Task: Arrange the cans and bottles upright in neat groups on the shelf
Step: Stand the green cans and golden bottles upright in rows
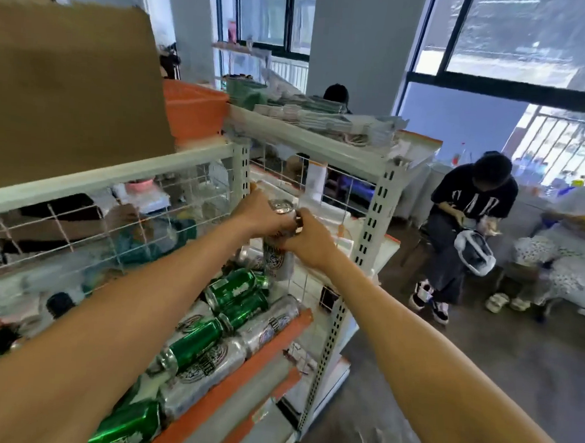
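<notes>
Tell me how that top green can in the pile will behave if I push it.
Likely to roll: the green can lies on its side on a heap of other lying cans. It probably slides easily too, its glossy skin resting on smooth metal. It could tumble toward the orange shelf lip, which looks low.

only thing that really read was the big white "gap" across the black t-shirt (473, 203) of the person sitting off to the right. the upright silver can (276, 262) and the lying silver cans (209, 362) had a round crest ringed with lettering, way too smeared to make out. the green cans (196, 345) carried white print, also unreadable.
</notes>
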